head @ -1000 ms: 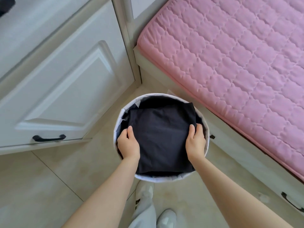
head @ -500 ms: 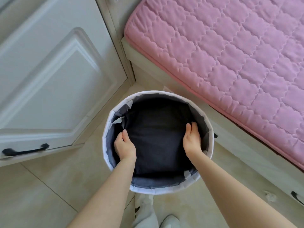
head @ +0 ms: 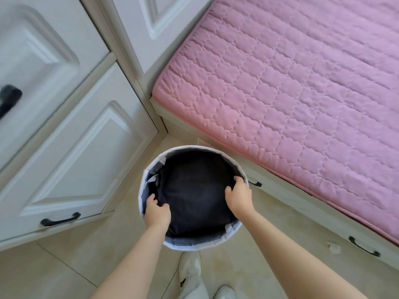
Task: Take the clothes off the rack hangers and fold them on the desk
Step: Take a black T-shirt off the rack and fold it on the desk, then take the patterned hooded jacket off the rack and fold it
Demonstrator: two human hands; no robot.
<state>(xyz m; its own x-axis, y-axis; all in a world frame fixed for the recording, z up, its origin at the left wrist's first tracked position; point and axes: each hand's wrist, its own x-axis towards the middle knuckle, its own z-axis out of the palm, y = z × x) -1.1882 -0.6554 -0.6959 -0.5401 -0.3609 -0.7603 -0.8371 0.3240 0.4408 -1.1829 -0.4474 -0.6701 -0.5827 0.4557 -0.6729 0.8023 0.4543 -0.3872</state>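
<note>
A folded black garment [head: 194, 195] lies flat at the bottom of a round white laundry basket [head: 190, 247] with a grey lining, which stands on the floor. Both my hands are inside the basket's mouth. My left hand [head: 156, 212] hovers over the garment's left edge with thumb and fingers loosely spread and nothing between them. My right hand [head: 238, 196] is at the garment's right edge by the basket wall, its fingers loosely curled downward. No rack, hanger or desk is in view.
A pink quilted mattress [head: 291, 93] on a white bed base with drawer handles [head: 364, 248] runs along the right. White cabinet doors with a black handle [head: 60, 219] stand at the left. Beige floor tiles [head: 64, 266] and my white shoes [head: 190, 270] are below.
The black garment went from rim level down to the basket's bottom. My hands have let go of its edges and lifted toward the rim, and the view has pulled back.
</note>
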